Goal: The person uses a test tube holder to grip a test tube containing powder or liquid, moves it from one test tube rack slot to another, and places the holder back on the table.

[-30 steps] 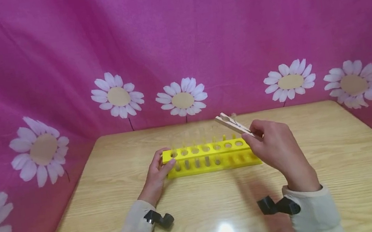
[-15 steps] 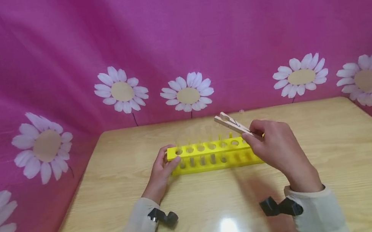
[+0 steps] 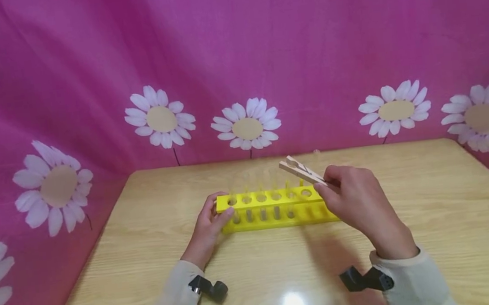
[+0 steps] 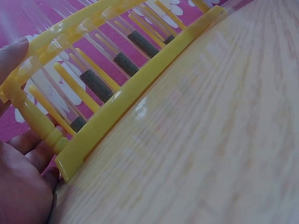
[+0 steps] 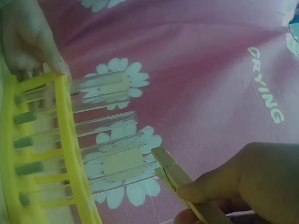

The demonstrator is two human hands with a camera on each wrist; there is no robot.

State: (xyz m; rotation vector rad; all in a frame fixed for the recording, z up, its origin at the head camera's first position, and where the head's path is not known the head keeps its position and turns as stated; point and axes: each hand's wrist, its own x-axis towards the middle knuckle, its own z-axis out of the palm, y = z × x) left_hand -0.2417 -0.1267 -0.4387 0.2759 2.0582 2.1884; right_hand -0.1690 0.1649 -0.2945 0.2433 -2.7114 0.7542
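Clothespin of pale wood [image 5: 177, 176] is pinched in my right grip [image 3: 360, 200], its free end tilted up above the rack, near a tube's mouth. My left grip [image 3: 206, 231] clasps the left end of the yellow plastic test-tube rack [image 3: 269, 203], where five clear round tubes [image 5: 107, 124] stand, dark at the bottom. Around it spreads the pale wood-grain tabletop [image 3: 250, 282]; behind hangs magenta daisy-printed cloth [image 3: 259, 45].
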